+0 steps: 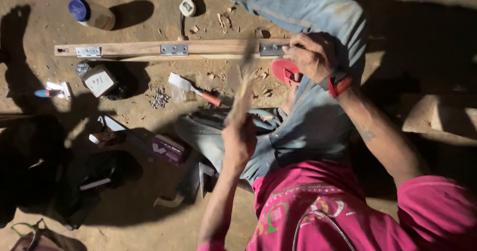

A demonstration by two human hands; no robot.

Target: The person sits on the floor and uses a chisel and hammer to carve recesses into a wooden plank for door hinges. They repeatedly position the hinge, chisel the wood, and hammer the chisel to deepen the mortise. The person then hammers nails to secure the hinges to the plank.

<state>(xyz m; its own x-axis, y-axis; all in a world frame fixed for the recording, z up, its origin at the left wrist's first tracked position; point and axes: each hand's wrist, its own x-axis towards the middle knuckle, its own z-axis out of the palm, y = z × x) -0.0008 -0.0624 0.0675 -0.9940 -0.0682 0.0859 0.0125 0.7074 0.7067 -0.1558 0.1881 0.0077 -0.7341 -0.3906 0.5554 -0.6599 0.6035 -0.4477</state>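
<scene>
Long pale wooden strip (pixel 149 49) lies flat on the dirt floor (pixel 139 216) and carries three silver metal hinges; right hand (pixel 312 56) is closed down over the rightmost hinge (pixel 273 49). Left hand (pixel 239 141) grips a motion-blurred wooden-handled hammer (pixel 243 89), raised above the strip. Red-handled chisel (pixel 195 89) and loose screws (pixel 159 98) lie just below the strip, white plastic jar with blue lid (pixel 91 13) above it.

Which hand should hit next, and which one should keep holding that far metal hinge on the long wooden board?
Probably the left hand hits: it grips the blurred wooden-handled hammer, raised. The right hand already rests at the silver metal hinge on the long wooden board, so it is better placed to steady it.
</scene>
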